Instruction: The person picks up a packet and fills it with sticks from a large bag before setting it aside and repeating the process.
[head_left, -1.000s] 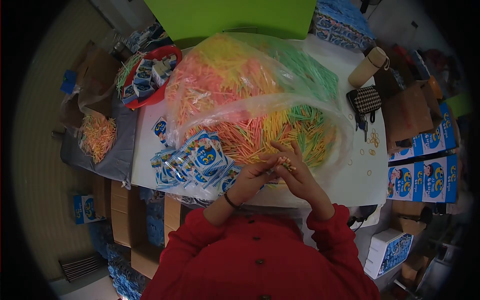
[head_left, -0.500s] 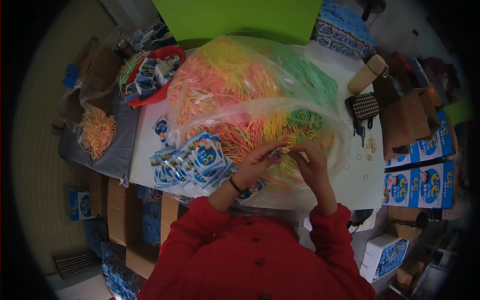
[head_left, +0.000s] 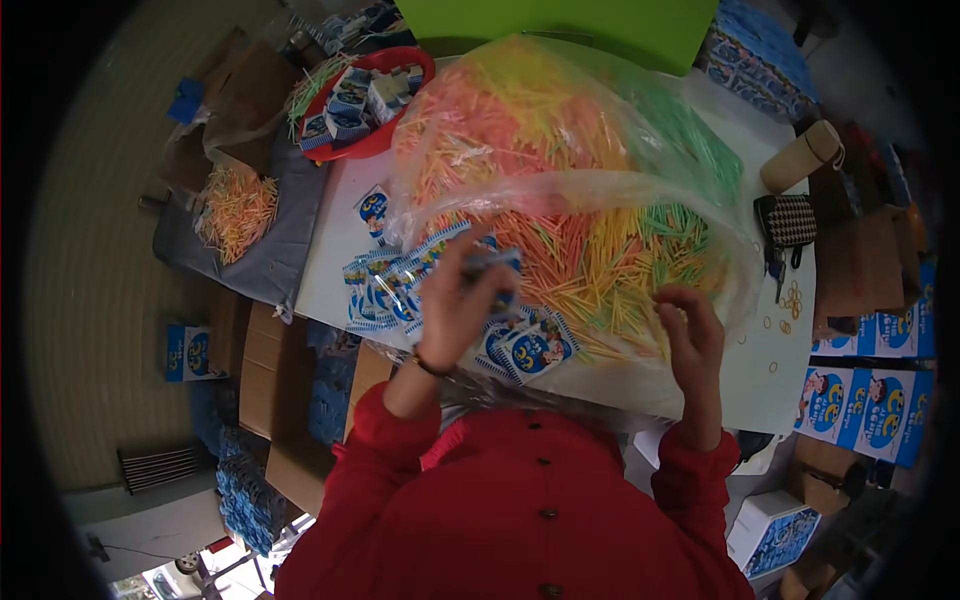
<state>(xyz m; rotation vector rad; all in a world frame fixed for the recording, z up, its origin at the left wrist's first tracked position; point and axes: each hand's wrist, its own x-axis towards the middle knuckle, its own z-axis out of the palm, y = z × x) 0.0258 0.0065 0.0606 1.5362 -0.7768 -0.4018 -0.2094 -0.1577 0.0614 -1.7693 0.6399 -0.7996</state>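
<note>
My left hand (head_left: 455, 305) is over a pile of blue and white packets (head_left: 400, 285). Its fingers are smeared by motion, and a packet (head_left: 505, 265) shows beside them; whether they grip it is unclear. My right hand (head_left: 692, 335) hovers at the right front of a heap of coloured thin sticks (head_left: 570, 250), fingers slightly curled and apart, holding nothing. Clear plastic (head_left: 600, 185) partly covers the sticks. More packets (head_left: 530, 345) lie between my hands, near the table's front edge.
A red basin (head_left: 375, 145) holds small packs at the back left. Loose sticks (head_left: 238, 212) lie on a grey surface at the left. A tan bottle (head_left: 802, 158), a checked pouch (head_left: 787, 219), keys and rubber bands (head_left: 790, 300) are at the right. A green panel (head_left: 560, 25) stands behind.
My hands, close together over the sticks before, are now apart. The left has moved left over the packets; the right has opened. The view has shifted, and more packets show between my hands.
</note>
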